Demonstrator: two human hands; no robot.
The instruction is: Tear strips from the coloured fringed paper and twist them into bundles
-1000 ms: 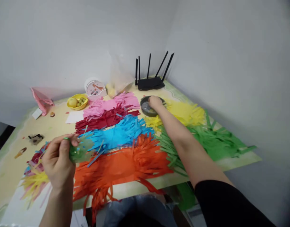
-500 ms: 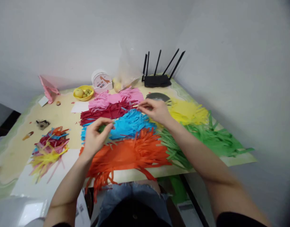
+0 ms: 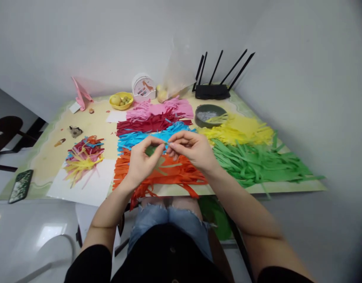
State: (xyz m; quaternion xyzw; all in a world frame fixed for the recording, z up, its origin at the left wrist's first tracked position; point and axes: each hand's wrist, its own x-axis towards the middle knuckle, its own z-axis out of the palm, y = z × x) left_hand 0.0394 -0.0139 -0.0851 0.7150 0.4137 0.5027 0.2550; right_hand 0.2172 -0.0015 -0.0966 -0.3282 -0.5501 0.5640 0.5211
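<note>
In front of me my left hand (image 3: 145,157) is closed in a pinch on green fringed strips (image 3: 161,167), which hang below its fingers and are partly hidden by the palm. My right hand (image 3: 191,149) meets it, thumb and forefinger pinched at the same spot. Whatever lies between the right fingertips is too small to name. Under both hands spreads an orange fringed sheet (image 3: 181,171). Just behind it are a blue fringed sheet (image 3: 130,139), a dark red one (image 3: 145,124) and a pink one (image 3: 181,108).
Right of my hands lie yellow (image 3: 242,127) and green (image 3: 263,165) fringed sheets. A dark bowl (image 3: 200,122) with clear contents, a black router (image 3: 212,91), a fruit dish (image 3: 121,106) and a phone (image 3: 21,186) stand about. A multicoloured strip bundle (image 3: 83,157) rests on white paper (image 3: 101,181).
My right hand has come down and inward from beside the bowl to meet my left fingertips. My left hand has moved slightly right and up. The camera view has shifted.
</note>
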